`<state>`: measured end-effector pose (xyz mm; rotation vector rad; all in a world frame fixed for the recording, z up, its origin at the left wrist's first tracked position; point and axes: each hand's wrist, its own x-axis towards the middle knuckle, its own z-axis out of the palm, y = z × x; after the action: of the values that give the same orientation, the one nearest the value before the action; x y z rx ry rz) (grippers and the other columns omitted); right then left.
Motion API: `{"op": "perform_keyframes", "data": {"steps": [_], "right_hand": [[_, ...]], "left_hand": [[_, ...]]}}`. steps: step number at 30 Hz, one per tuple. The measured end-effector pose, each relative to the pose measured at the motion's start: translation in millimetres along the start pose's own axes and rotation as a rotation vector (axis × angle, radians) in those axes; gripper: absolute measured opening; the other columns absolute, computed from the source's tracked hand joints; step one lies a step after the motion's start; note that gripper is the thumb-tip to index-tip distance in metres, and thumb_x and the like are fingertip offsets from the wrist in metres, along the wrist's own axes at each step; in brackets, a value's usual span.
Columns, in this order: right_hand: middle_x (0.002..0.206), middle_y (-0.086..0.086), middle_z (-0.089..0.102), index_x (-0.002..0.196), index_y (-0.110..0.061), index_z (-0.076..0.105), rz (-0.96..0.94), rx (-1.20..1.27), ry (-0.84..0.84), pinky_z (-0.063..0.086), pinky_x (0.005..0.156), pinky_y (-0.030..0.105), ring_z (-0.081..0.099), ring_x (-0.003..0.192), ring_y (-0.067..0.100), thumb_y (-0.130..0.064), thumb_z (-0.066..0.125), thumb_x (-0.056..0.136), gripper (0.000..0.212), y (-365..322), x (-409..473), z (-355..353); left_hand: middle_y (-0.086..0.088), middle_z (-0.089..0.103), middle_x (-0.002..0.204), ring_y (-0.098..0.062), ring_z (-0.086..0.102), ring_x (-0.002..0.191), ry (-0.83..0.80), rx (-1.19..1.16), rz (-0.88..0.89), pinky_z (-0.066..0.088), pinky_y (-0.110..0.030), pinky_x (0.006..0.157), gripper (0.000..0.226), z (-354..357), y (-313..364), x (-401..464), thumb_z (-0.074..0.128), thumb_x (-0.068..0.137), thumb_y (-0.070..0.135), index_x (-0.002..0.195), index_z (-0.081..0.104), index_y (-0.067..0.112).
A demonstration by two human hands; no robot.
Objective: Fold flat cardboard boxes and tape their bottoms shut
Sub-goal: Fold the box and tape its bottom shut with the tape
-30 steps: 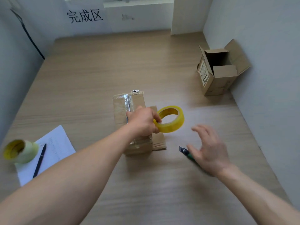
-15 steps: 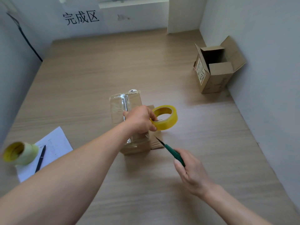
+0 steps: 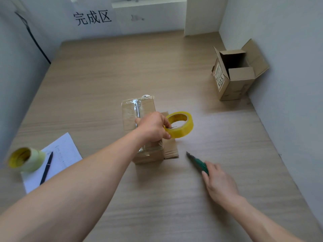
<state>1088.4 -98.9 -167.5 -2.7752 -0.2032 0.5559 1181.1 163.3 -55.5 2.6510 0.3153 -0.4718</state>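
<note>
At centre: left hand [image 3: 153, 126] pinches yellow tape roll [image 3: 180, 124] over taped brown cardboard box [image 3: 139, 119]; at five o'clock, right hand [image 3: 218, 182] grips green-handled cutter [image 3: 197, 162]. Keep strip taut, slice close to box edge.

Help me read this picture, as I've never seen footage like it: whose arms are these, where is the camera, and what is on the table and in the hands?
No machine here: a person works with bare hands, and the one camera sits on their head, looking forward and down. The left hand grips a yellow tape roll over a cardboard box that already has shiny tape along its seam. The right hand holds a green-handled cutter, tip pointing toward the box. On the wooden table there is also a second tape roll at the left, beside a sheet of paper with a pen lying on it. A second, open box sits at the far right by the wall. A sign with Chinese characters hangs on the far wall.
</note>
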Motion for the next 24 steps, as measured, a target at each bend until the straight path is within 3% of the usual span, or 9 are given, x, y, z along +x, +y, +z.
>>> {"op": "perform_keyframes", "data": {"steps": [3,5,7,11,14,17,21,24], "right_hand": [[0.127,0.006,0.052,0.134,-0.021,0.049,0.027,-0.07,0.215,0.04,0.089,0.041,0.051,0.118,0.03,-0.046,0.056,0.092,0.05,0.0,9.3,-21.5],[0.133,0.007,0.053,0.134,-0.014,0.053,-0.173,0.115,0.462,0.037,0.094,0.044,0.048,0.124,0.029,-0.039,0.067,0.086,0.056,-24.8,22.0,-46.4],[0.133,0.007,0.055,0.136,-0.011,0.052,-0.446,0.143,0.586,0.036,0.099,0.045,0.047,0.127,0.026,-0.04,0.064,0.082,0.062,-58.1,38.8,-68.4],[0.12,0.001,0.066,0.138,-0.023,0.045,-0.631,-0.122,0.313,0.032,0.102,0.047,0.055,0.119,0.026,-0.043,0.059,0.086,0.057,-107.0,72.9,-89.8],[0.105,-0.003,0.069,0.129,-0.034,0.043,-0.658,-0.022,0.145,0.042,0.085,0.037,0.063,0.096,0.028,-0.042,0.059,0.087,0.046,-110.5,87.3,-91.8],[0.107,-0.004,0.07,0.128,-0.042,0.04,-0.634,-0.023,0.114,0.041,0.068,0.032,0.064,0.094,0.03,-0.046,0.063,0.085,0.049,-110.9,95.8,-93.1],[0.109,-0.003,0.07,0.126,-0.045,0.043,-0.586,-0.102,0.021,0.045,0.072,0.034,0.063,0.098,0.03,-0.031,0.059,0.081,0.049,-118.0,103.0,-88.1],[0.115,-0.004,0.069,0.121,-0.044,0.054,-0.529,-0.135,-0.05,0.048,0.079,0.034,0.062,0.104,0.027,-0.024,0.055,0.084,0.043,-117.7,108.2,-84.8]], "left_hand": [[0.021,0.058,0.072,-0.011,0.056,0.092,0.011,0.006,0.006,0.03,-0.044,0.095,0.028,0.4,0.9,0.1,0.088,0.061,0.042,0.069,0.062,0.042],[0.021,0.058,0.072,-0.012,0.057,0.092,0.011,0.012,0.009,0.031,-0.045,0.096,0.028,-0.2,0.7,0.0,0.088,0.061,0.043,0.075,0.063,0.042],[0.021,0.057,0.072,-0.012,0.057,0.092,0.006,0.028,0.013,0.031,-0.044,0.094,0.028,0.1,1.1,-0.1,0.087,0.062,0.043,0.077,0.064,0.042],[0.019,0.058,0.073,-0.012,0.056,0.092,-0.011,0.056,0.05,0.034,-0.043,0.091,0.027,-3.8,2.3,-2.5,0.084,0.066,0.042,0.085,0.066,0.042],[0.018,0.06,0.073,-0.012,0.051,0.095,-0.012,0.052,0.091,0.034,-0.044,0.091,0.028,-4.1,0.4,-5.3,0.083,0.068,0.04,0.093,0.069,0.041],[0.02,0.066,0.078,-0.011,0.057,0.098,0.027,-0.035,0.172,0.038,-0.043,0.095,0.039,0.0,-8.6,-14.8,0.081,0.069,0.046,0.105,0.068,0.038],[0.005,0.057,0.105,-0.02,0.05,0.102,0.145,-0.04,0.36,0.036,-0.044,0.098,0.063,12.3,-33.7,-37.0,0.081,0.064,0.05,0.116,0.06,0.024],[0.004,0.05,0.111,-0.019,0.042,0.102,0.206,0.03,0.373,0.033,-0.043,0.098,0.071,21.8,-42.7,-43.1,0.078,0.06,0.06,0.115,0.053,0.023]]}}
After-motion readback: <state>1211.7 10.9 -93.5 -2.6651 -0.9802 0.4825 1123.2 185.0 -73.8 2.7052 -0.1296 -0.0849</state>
